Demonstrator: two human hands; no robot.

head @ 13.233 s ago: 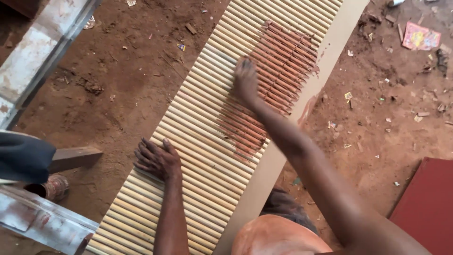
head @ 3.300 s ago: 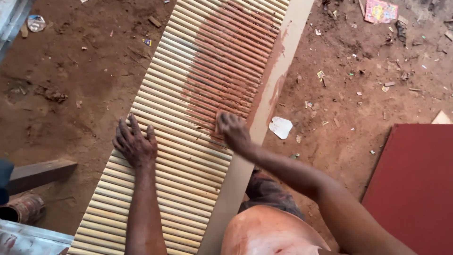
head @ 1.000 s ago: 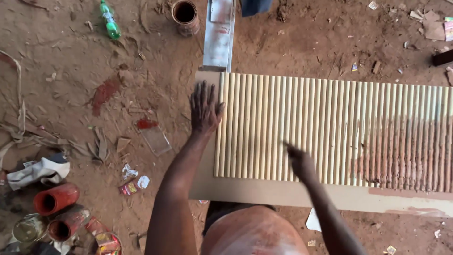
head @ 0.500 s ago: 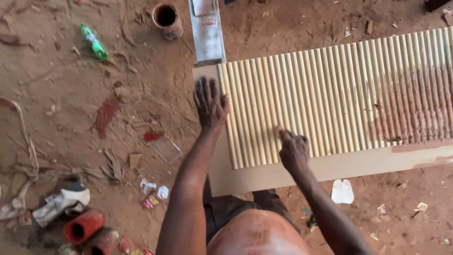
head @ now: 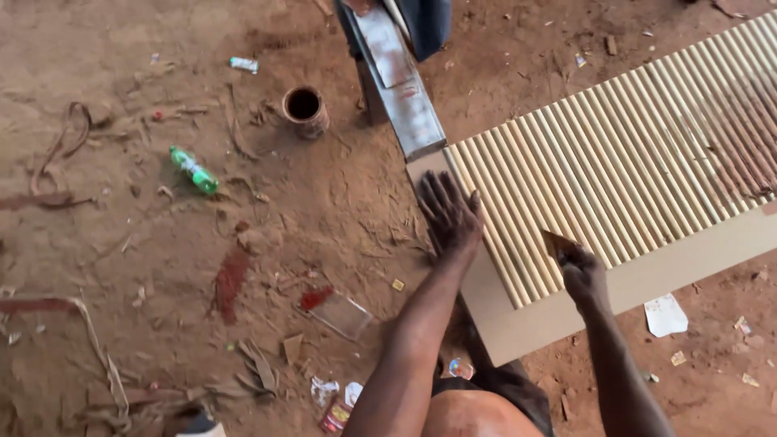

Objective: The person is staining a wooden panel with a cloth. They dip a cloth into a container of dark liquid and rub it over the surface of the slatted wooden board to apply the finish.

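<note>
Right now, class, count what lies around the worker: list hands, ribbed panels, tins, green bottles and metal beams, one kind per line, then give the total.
Hands: 2, left hand flat on the panel's end, right hand holding a small scraper
Ribbed panel: 1
Tin: 1
Green bottle: 1
Metal beam: 1
Total: 6

I work in a rough woodworking yard, right on a bare dirt floor (head: 121,267) strewn with wood scraps and paper litter. A ribbed board of pale wooden rods (head: 615,170) lies at two o'clock, a stained tin can (head: 305,110) at eleven, a paint-smeared metal beam (head: 401,81) at twelve.
</note>
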